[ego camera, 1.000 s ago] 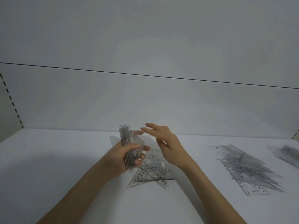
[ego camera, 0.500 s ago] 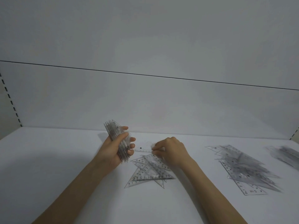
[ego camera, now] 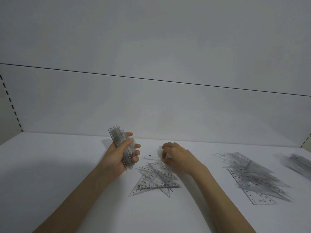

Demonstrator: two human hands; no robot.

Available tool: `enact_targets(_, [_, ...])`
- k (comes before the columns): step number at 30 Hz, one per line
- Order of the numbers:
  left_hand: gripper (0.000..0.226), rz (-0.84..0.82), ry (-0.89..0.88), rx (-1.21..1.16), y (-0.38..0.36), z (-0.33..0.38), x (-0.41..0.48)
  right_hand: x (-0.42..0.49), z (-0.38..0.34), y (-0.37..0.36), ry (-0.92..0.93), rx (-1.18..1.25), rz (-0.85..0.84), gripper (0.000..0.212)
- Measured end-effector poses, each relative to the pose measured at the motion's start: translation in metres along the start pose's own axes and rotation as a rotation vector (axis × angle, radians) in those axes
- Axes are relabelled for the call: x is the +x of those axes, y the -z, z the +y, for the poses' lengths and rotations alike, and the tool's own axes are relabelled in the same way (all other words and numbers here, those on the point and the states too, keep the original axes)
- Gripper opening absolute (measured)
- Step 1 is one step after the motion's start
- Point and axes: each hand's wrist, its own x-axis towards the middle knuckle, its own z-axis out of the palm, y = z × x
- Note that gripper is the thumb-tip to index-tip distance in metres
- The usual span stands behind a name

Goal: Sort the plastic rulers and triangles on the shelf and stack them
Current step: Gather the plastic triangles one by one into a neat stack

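My left hand [ego camera: 120, 154] grips a thick stack of clear plastic triangles [ego camera: 121, 142], held on edge above the white shelf [ego camera: 50, 165]. My right hand [ego camera: 176, 156] is curled low over the shelf and pinches the corner of a single clear triangle [ego camera: 151, 156] lying flat. Just in front of both hands lies a small loose pile of clear triangles [ego camera: 156, 178] with printed numbers.
A larger heap of clear rulers and triangles [ego camera: 250, 175] lies to the right, and another blurred pile [ego camera: 296, 162] sits at the far right edge. The shelf's back wall [ego camera: 151, 106] rises behind the hands.
My right hand came down from beside the held stack to the shelf and took hold of a single triangle. My left hand shifted the stack slightly left.
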Motion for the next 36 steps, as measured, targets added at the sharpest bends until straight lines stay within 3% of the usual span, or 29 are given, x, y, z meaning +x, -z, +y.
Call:
enact_targets(3, [0.014, 0.007, 0.008, -0.016, -0.001, 0.0, 0.0, 0.0, -0.004, -0.01, 0.1, -0.181, 0.057, 0.022])
enact_targets(6, [0.013, 0.002, 0.022, -0.032, 0.0, 0.001, 0.0, 0.001, -0.007, -0.007, 0.004, -0.284, 0.034, 0.024])
enact_targets(10, [0.014, -0.017, 0.044, -0.046, 0.0, 0.001, -0.001, 0.008, -0.012, 0.0, -0.244, -0.202, 0.183, 0.031])
enact_targets(12, [0.019, -0.031, 0.048, -0.04, -0.001, 0.001, -0.002, 0.008, -0.009, 0.0, -0.258, -0.063, 0.324, 0.03])
enact_targets(15, [0.029, -0.038, 0.052, -0.021, -0.002, -0.001, -0.002, -0.001, -0.023, 0.006, -0.099, 0.281, 0.62, 0.019])
enact_targets(19, [0.022, -0.025, 0.056, -0.027, -0.004, -0.006, -0.001, -0.011, -0.062, 0.009, 0.107, 0.477, 0.669, 0.022])
enact_targets(26, [0.031, -0.088, -0.004, -0.066, -0.003, -0.006, -0.001, -0.004, -0.07, -0.004, 0.335, 0.068, 0.799, 0.012])
enact_targets(29, [0.029, -0.121, -0.04, -0.049, -0.004, -0.009, -0.002, -0.001, -0.069, -0.013, 0.353, 0.036, 0.749, 0.014])
enact_targets(34, [0.048, -0.173, -0.026, -0.118, 0.0, -0.007, -0.002, -0.006, -0.071, -0.014, 0.31, 0.095, 0.9, 0.015])
enact_targets(36, [0.051, -0.19, -0.005, -0.111, 0.002, -0.006, -0.001, -0.007, -0.073, -0.014, 0.339, 0.117, 0.888, 0.016])
